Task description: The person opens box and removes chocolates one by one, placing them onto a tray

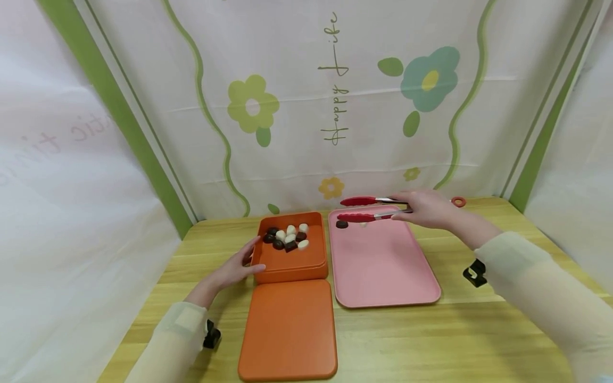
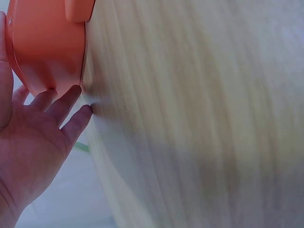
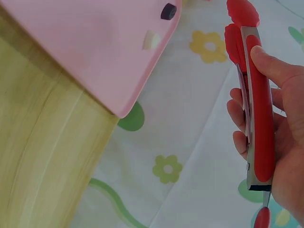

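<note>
Red-silver tongs [image 3: 261, 114], parted, long axis left-right, pointing left. Right hand [image 1: 423, 207] grips them; left hand [image 1: 235, 269] spread against orange box [image 1: 292, 274].

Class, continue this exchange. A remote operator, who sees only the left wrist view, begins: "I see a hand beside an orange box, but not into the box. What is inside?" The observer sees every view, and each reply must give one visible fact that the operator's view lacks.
Observer: The box holds dark pieces and white pieces.
Operator: And what does the right hand hold?
Observer: It grips tongs.
Operator: Are there pieces anywhere else?
Observer: Yes, a dark one and a pale one lie on the pink tray.
</note>
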`<move>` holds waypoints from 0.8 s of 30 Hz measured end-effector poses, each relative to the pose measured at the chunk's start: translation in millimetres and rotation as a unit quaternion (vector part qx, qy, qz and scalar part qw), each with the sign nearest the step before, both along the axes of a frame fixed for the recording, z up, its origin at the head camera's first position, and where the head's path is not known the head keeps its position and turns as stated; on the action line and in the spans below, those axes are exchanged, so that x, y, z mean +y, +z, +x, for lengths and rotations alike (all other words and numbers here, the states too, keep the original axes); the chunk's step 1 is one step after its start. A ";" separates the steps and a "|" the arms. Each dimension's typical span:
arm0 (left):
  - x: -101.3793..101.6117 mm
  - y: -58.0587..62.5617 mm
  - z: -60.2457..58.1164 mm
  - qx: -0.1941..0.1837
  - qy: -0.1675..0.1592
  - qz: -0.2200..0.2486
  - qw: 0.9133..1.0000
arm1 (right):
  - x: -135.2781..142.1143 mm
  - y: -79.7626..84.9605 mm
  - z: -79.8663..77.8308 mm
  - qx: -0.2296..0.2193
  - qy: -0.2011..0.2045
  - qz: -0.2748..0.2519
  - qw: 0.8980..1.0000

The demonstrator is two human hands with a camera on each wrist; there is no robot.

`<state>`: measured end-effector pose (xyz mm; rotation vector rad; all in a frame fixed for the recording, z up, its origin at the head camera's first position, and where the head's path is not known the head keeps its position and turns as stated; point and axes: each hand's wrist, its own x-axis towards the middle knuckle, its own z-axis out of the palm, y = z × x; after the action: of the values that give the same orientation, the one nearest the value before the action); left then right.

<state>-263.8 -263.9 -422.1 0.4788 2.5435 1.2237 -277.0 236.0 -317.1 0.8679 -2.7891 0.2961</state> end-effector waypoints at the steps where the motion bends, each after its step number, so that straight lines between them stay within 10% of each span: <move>1: 0.1 -0.5 -0.3 0.002 0.000 -0.003 1.000 | -3.3 0.5 0.4 0.004 0.005 0.002 1.000; 24: -0.3 -0.2 -1.1 -0.003 -0.001 0.005 1.000 | -78.4 -5.0 -1.8 0.009 0.092 0.036 0.995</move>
<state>-264.9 -264.2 -422.4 0.4790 2.5325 1.2361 -278.8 157.6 -322.0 1.1426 -2.7223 0.2166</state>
